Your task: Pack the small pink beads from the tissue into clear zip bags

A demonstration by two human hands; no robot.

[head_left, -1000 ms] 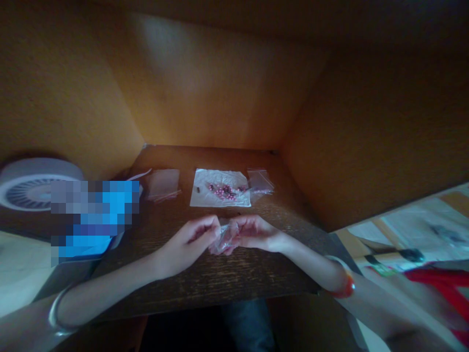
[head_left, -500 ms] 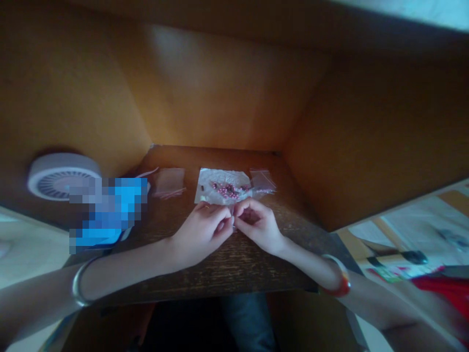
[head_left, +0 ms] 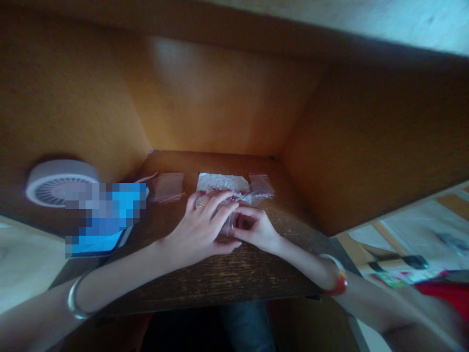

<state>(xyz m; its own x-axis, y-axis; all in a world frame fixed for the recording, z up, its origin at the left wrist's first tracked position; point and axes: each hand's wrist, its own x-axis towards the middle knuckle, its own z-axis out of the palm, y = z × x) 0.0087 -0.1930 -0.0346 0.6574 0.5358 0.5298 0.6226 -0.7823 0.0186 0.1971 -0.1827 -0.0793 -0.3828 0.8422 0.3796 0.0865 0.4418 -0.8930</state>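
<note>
My right hand (head_left: 257, 228) pinches a small clear plastic bag (head_left: 229, 223) by its right edge, above the dark wooden desk. My left hand (head_left: 201, 226) is spread, fingers apart, just left of the bag and partly covering it. What the bag holds, if anything, I cannot make out. Behind the hands lies a crumpled white sheet (head_left: 220, 181) with small pink and dark red beads (head_left: 239, 194), mostly hidden by my left fingers. To the sheet's right rests another clear bag (head_left: 261, 185). On its left is a stack of clear bags (head_left: 169, 186).
A round white fan (head_left: 62, 181) and a blurred-out phone-like device with a blue screen (head_left: 124, 205) stand on the left. Wooden panels (head_left: 220, 107) enclose the desk (head_left: 220, 278) at the back and sides. A shelf edge crosses overhead.
My left hand has let go of its pinch, opened its fingers and moved over the front of the sheet, covering most beads. My right hand keeps its pinch. The view has tipped slightly.
</note>
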